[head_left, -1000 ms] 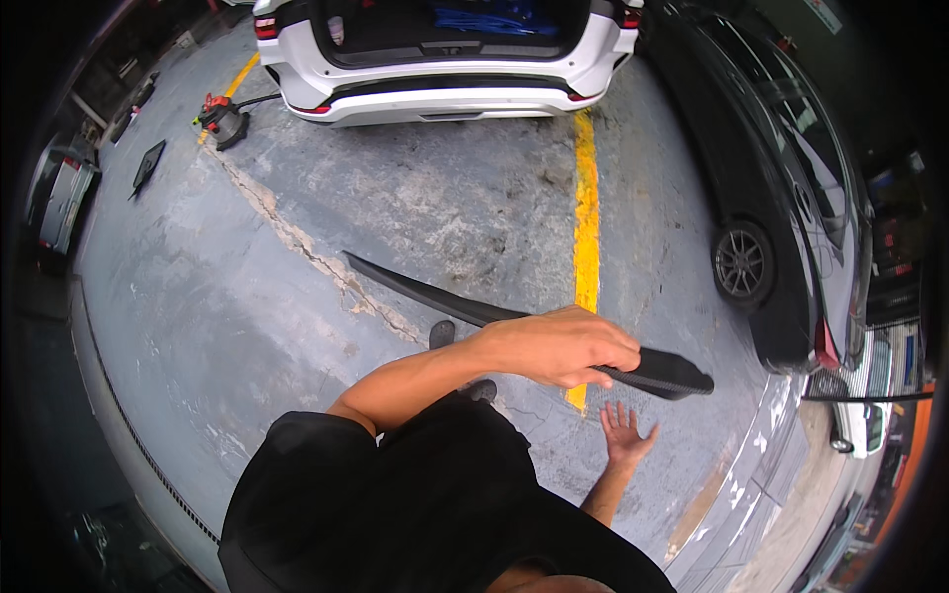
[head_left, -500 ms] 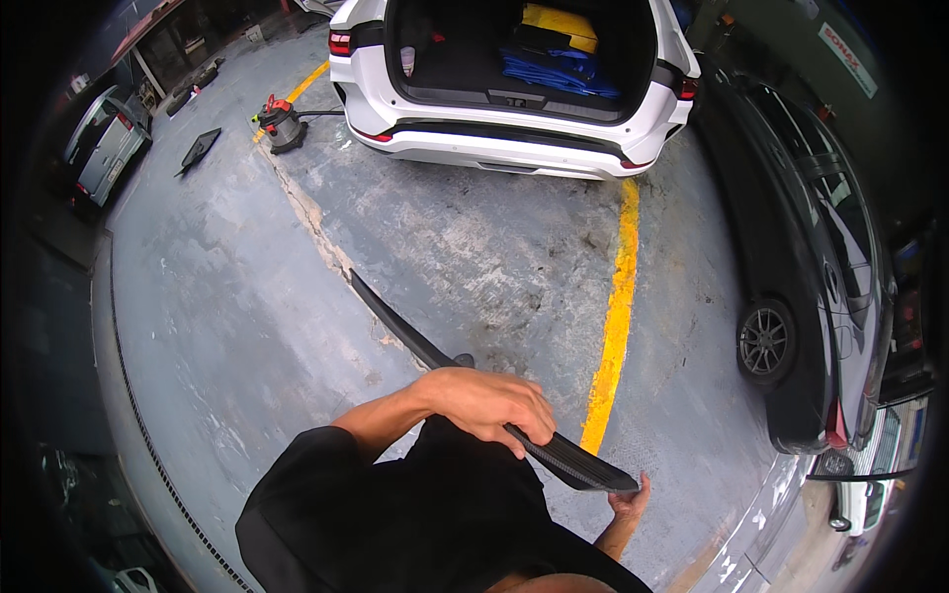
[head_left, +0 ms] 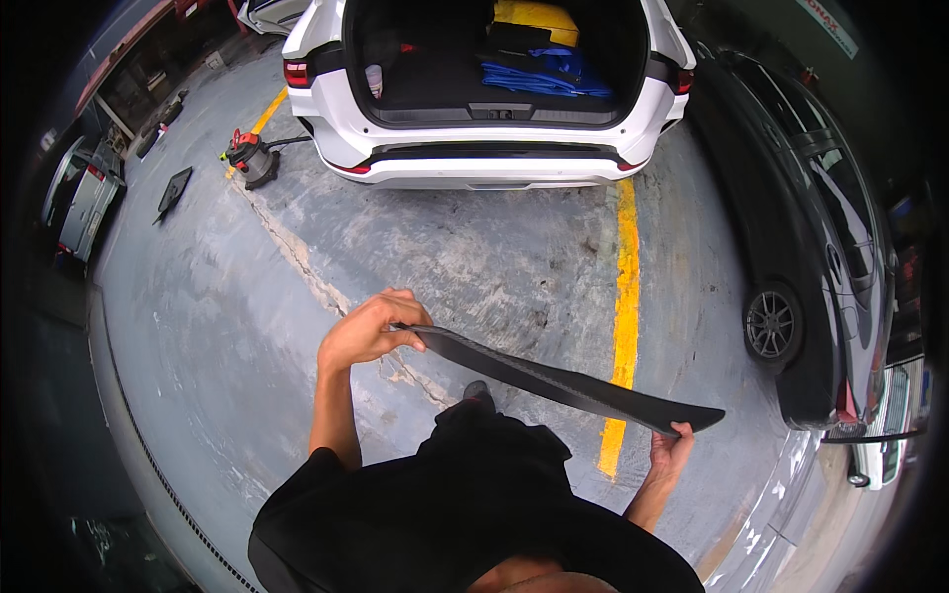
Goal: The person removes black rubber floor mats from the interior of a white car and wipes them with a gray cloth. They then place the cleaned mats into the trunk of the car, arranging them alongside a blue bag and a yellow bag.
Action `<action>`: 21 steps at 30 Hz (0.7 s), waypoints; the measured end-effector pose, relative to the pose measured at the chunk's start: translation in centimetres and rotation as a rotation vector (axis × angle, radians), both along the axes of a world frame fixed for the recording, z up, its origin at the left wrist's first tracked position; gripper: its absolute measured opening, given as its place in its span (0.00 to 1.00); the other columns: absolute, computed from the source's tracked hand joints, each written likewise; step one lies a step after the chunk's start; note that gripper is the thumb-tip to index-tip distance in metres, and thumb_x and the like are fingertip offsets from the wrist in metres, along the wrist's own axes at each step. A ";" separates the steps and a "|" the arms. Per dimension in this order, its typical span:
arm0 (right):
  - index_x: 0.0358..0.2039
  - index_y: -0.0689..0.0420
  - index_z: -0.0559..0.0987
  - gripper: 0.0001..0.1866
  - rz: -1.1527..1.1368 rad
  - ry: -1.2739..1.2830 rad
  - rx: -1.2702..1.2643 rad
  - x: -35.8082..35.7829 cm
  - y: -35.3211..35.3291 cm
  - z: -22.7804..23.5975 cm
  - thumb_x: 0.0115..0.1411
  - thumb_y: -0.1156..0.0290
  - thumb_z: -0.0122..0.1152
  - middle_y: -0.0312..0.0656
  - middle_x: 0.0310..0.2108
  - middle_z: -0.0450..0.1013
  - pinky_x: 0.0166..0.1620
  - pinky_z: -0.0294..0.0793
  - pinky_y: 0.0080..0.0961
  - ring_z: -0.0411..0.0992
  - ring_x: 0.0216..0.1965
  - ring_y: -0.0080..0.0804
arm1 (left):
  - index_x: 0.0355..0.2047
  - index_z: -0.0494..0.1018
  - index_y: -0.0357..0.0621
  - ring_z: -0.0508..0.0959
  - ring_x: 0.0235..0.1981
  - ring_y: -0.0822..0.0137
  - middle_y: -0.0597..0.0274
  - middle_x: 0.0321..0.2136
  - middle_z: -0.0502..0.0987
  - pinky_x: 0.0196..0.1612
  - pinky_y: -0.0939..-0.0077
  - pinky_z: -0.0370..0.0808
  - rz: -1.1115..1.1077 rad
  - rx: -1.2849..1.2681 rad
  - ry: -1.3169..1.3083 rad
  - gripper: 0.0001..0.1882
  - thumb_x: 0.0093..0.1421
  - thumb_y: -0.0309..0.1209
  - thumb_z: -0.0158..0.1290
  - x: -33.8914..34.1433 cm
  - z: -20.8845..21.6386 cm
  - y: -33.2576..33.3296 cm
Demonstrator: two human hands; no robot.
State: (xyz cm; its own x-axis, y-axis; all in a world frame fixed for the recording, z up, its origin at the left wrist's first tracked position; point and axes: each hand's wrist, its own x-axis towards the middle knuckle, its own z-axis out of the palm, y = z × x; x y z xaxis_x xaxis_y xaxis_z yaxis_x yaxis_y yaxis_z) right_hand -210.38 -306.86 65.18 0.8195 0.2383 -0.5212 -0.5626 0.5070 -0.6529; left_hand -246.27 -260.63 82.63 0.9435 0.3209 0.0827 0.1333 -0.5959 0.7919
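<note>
A long, thin black panel (head_left: pixel 554 378), seen nearly edge-on with a textured face, is held up in front of my body. My left hand (head_left: pixel 368 331) is closed on its left end, thumb on the near side. Near the opposite end, my right hand (head_left: pixel 672 451) grips the lower edge from below. The panel slants a little, its right end lower and nearer to me. Beyond it stands a white car (head_left: pixel 474 158) with its boot open.
In the boot lie folded blue cloth (head_left: pixel 544 79), a yellow item (head_left: pixel 536 20) and a cup (head_left: pixel 374 81). A red-and-grey vacuum cleaner (head_left: pixel 254 160) and a flat dark panel (head_left: pixel 173 193) are on the floor at left. A dark car (head_left: pixel 781 217) stands at right.
My left hand has moved from the panel's middle part to its left end. The panel has swung up and is more level across my front. My right hand has risen and shifted right.
</note>
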 end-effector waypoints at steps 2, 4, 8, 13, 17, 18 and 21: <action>0.43 0.63 0.75 0.21 -0.052 -0.097 -0.006 -0.2 2.5 4.3 0.45 0.82 0.52 0.46 0.44 0.77 0.51 0.82 0.44 0.77 0.45 0.45 | 0.28 0.82 0.37 0.78 0.35 0.60 0.60 0.31 0.84 0.51 0.63 0.69 0.052 0.002 -0.054 0.12 0.47 0.33 0.67 -0.2 0.2 2.5; 0.48 0.65 0.75 0.23 -0.049 -0.167 0.042 -0.6 5.0 9.2 0.47 0.82 0.53 0.48 0.47 0.76 0.53 0.80 0.43 0.76 0.48 0.44 | 0.27 0.82 0.37 0.79 0.35 0.62 0.60 0.31 0.84 0.50 0.64 0.69 0.078 -0.066 -0.125 0.11 0.46 0.30 0.68 0.0 0.5 5.3; 0.54 0.68 0.73 0.28 -0.053 -0.342 0.178 -0.3 11.3 16.1 0.49 0.83 0.53 0.50 0.50 0.75 0.56 0.78 0.45 0.75 0.51 0.45 | 0.25 0.82 0.38 0.78 0.38 0.66 0.62 0.29 0.84 0.49 0.69 0.70 0.149 0.021 -0.291 0.07 0.44 0.17 0.59 1.0 2.3 10.4; 0.53 0.71 0.74 0.26 -0.053 -0.428 0.238 2.4 19.0 19.2 0.49 0.83 0.53 0.56 0.48 0.76 0.54 0.80 0.45 0.78 0.48 0.49 | 0.20 0.80 0.40 0.74 0.36 0.64 0.60 0.25 0.84 0.48 0.66 0.69 0.333 0.024 -0.679 0.11 0.48 0.34 0.69 3.1 1.0 15.9; 0.53 0.72 0.73 0.26 0.120 -0.459 0.411 6.7 25.4 18.3 0.51 0.82 0.53 0.59 0.48 0.76 0.53 0.81 0.48 0.78 0.48 0.52 | 0.23 0.74 0.43 0.72 0.37 0.62 0.58 0.24 0.80 0.51 0.60 0.62 0.286 0.146 -1.124 0.14 0.61 0.37 0.60 5.7 -1.0 21.6; 0.54 0.72 0.73 0.26 0.163 -0.467 0.477 8.0 27.1 17.7 0.52 0.82 0.52 0.59 0.49 0.75 0.53 0.80 0.49 0.78 0.48 0.54 | 0.29 0.72 0.44 0.72 0.42 0.60 0.59 0.28 0.78 0.55 0.56 0.62 0.231 0.208 -1.180 0.10 0.63 0.35 0.57 6.0 -1.8 23.5; 0.53 0.73 0.73 0.26 0.292 -0.507 0.514 11.4 33.2 16.6 0.51 0.81 0.53 0.59 0.49 0.75 0.52 0.81 0.47 0.78 0.48 0.52 | 0.37 0.68 0.46 0.69 0.54 0.56 0.58 0.43 0.74 0.65 0.50 0.59 0.422 0.190 -1.431 0.04 0.66 0.29 0.53 9.5 -3.3 25.1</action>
State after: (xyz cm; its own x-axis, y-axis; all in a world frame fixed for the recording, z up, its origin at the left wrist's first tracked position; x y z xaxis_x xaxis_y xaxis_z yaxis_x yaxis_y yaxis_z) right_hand -199.02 -273.66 81.80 0.7951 0.5913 0.1347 -0.4156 0.6931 -0.5890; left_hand -236.74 -235.56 79.35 -0.1247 0.4203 0.8988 -0.4811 -0.8179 0.3157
